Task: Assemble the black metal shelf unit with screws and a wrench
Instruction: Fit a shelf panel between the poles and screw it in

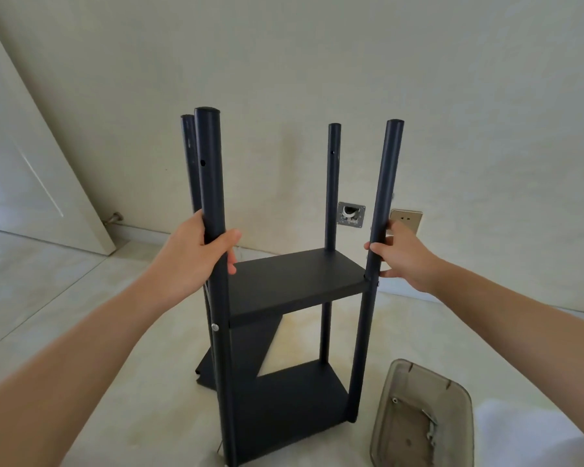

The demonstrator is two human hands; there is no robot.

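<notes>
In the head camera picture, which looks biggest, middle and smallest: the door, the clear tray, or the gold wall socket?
1. Door
2. Clear tray, though it lies nearer the camera
3. Gold wall socket

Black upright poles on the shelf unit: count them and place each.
4. Near-left pole gripped by the left hand; far-left pole behind it; far-right pole; near-right pole held by the right hand.

No legible text, label, brand, number or sign in head view. Black shelf unit (294, 284): posts and panels plain, no marking seen. Wall socket plate (406, 221): plain face, slots only. Translucent tray (422, 416) on floor: small marks inside, possibly moulded lettering, too blurred to read.
</notes>
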